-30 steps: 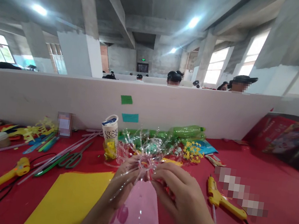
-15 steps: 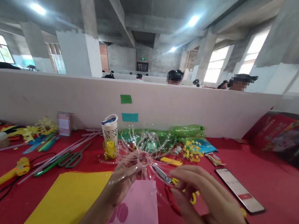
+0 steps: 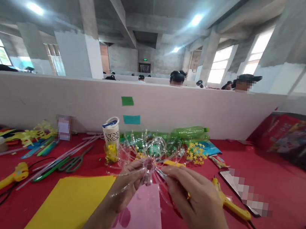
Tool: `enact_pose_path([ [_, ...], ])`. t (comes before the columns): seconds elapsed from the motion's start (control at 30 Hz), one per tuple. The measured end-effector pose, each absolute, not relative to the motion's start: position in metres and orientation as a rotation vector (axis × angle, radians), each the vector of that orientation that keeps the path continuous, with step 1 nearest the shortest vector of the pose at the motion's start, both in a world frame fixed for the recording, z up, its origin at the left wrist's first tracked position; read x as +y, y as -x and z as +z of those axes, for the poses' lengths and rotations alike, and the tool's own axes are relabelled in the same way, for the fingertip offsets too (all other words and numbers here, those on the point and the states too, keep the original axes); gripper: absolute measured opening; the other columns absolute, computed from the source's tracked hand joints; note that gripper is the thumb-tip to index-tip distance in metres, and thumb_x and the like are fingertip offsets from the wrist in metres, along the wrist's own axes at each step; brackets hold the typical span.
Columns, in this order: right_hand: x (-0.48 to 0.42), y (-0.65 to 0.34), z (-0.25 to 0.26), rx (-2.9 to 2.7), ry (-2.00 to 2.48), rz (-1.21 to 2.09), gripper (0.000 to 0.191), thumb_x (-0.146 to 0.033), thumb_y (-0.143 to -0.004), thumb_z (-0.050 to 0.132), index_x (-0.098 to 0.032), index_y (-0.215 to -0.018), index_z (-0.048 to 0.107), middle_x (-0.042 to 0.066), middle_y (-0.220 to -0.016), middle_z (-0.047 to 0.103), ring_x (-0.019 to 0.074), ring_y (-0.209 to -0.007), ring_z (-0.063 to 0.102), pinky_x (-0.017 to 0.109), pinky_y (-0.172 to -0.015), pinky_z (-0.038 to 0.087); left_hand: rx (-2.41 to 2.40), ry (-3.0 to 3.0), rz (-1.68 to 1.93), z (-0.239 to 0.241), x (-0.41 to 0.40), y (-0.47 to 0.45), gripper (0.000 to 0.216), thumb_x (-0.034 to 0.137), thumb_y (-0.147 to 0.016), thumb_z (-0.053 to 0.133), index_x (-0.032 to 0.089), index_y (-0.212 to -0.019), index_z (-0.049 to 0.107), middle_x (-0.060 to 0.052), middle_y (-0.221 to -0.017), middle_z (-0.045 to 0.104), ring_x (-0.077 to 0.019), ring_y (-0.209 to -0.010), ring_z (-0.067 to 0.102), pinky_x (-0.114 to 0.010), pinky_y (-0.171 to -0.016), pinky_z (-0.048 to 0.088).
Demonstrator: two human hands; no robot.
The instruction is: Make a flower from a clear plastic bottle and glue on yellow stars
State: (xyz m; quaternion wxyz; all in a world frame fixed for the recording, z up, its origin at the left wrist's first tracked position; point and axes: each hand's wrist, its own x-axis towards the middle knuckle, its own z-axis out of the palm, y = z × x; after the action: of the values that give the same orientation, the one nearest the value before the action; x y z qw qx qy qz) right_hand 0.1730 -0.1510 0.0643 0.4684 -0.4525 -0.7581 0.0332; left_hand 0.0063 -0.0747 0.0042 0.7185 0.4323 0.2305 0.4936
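At lower centre, the left hand (image 3: 127, 187) pinches a clear plastic ring with thin curling strips (image 3: 148, 171); the right hand (image 3: 198, 197) nears it, grip unclear, and uneven pulling could kink a strip.

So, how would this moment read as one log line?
left hand: holding clear piece; right hand: holding metal tool, mostly hidden, tip by clear piece; between forearms: pink sheet; left: yellow sheet; right: glue gun
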Motion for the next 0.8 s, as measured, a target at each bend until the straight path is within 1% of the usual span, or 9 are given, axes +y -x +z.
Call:
enact_pose_path([
  [0.07, -0.149, -0.171, 0.062, -1.858, 1.161, 0.065, 0.022, -0.017, -0.088, 0.047, -0.023, -0.100, 0.064, 0.001, -0.084, 0.070, 0.0148, -0.071, 0.065, 0.026, -0.062, 0.048, 0.500, -0.963, 1.080, 0.003, -0.075, -0.006, 0.019, 0.023, -0.075, 0.068, 0.015, -0.092, 0.070, -0.002, -0.071, 0.060, -0.0110, -0.061, 0.050, -0.025, -0.061, 0.039],
  [0.2, -0.147, -0.171, 0.062, -1.802, 1.208, 0.051, 0.019, -0.018, -0.086, 0.049, -0.023, -0.097, 0.065, 0.001, -0.080, 0.071, 0.0143, -0.068, 0.065, 0.025, -0.060, 0.048, 0.494, -0.966, 1.071, 0.000, -0.075, -0.004, 0.028, 0.024, -0.078, 0.066, 0.017, -0.105, 0.067, -0.005, -0.086, 0.063, -0.0095, -0.062, 0.051, -0.025, -0.063, 0.040],
  [0.33, -0.152, -0.174, 0.063, -1.723, 1.188, 0.047, 0.015, -0.018, -0.086, 0.051, -0.024, -0.092, 0.063, 0.001, -0.080, 0.064, 0.0135, -0.068, 0.060, 0.025, -0.061, 0.047, 0.496, -0.966, 1.074, -0.001, -0.075, -0.003, 0.030, 0.025, -0.078, 0.066, 0.019, -0.107, 0.067, -0.007, -0.094, 0.064, -0.0100, -0.064, 0.052, -0.026, -0.063, 0.040],
  [0.43, -0.152, -0.175, 0.064, -1.679, 1.162, -0.066, 0.014, -0.018, -0.085, 0.054, -0.024, -0.093, 0.063, 0.005, -0.093, 0.055, 0.0159, -0.080, 0.056, 0.029, -0.069, 0.047, 0.506, -0.969, 1.071, 0.000, -0.075, -0.004, 0.027, 0.025, -0.076, 0.068, 0.018, -0.102, 0.069, -0.007, -0.092, 0.064, -0.0107, -0.065, 0.052, -0.026, -0.063, 0.040],
  [0.5, -0.149, -0.174, 0.063, -1.681, 1.187, -0.149, 0.013, -0.019, -0.083, 0.057, -0.023, -0.093, 0.064, 0.008, -0.105, 0.049, 0.0203, -0.094, 0.052, 0.034, -0.078, 0.045, 0.516, -0.985, 1.059, 0.000, -0.075, -0.005, 0.026, 0.024, -0.075, 0.069, 0.017, -0.100, 0.069, -0.006, -0.085, 0.063, -0.0103, -0.063, 0.051, -0.025, -0.062, 0.040],
  [0.6, -0.142, -0.170, 0.061, -1.691, 1.265, -0.227, 0.008, -0.024, -0.081, 0.060, -0.023, -0.088, 0.063, 0.010, -0.116, 0.043, 0.0273, -0.110, 0.043, 0.043, -0.090, 0.039, 0.497, -1.004, 1.041, 0.000, -0.077, -0.006, 0.027, 0.022, -0.076, 0.068, 0.018, -0.103, 0.067, -0.004, -0.077, 0.061, -0.0110, -0.064, 0.052, -0.025, -0.064, 0.041],
  [0.67, -0.138, -0.169, 0.060, -1.676, 1.316, -0.257, 0.006, -0.025, -0.081, 0.060, -0.022, -0.085, 0.062, 0.010, -0.117, 0.043, 0.0290, -0.112, 0.040, 0.046, -0.093, 0.036, 0.495, -1.015, 1.045, 0.000, -0.077, -0.006, 0.029, 0.022, -0.077, 0.067, 0.019, -0.105, 0.066, -0.003, -0.078, 0.060, -0.0113, -0.065, 0.053, -0.026, -0.066, 0.041],
  [0.8, -0.138, -0.171, 0.061, -1.651, 1.315, -0.217, 0.006, -0.024, -0.083, 0.055, -0.022, -0.081, 0.060, 0.009, -0.114, 0.043, 0.0277, -0.110, 0.041, 0.046, -0.093, 0.034, 0.498, -1.024, 1.056, 0.001, -0.077, -0.006, 0.033, 0.021, -0.075, 0.068, 0.020, -0.108, 0.065, -0.004, -0.084, 0.062, -0.0113, -0.065, 0.053, -0.026, -0.067, 0.041],
])
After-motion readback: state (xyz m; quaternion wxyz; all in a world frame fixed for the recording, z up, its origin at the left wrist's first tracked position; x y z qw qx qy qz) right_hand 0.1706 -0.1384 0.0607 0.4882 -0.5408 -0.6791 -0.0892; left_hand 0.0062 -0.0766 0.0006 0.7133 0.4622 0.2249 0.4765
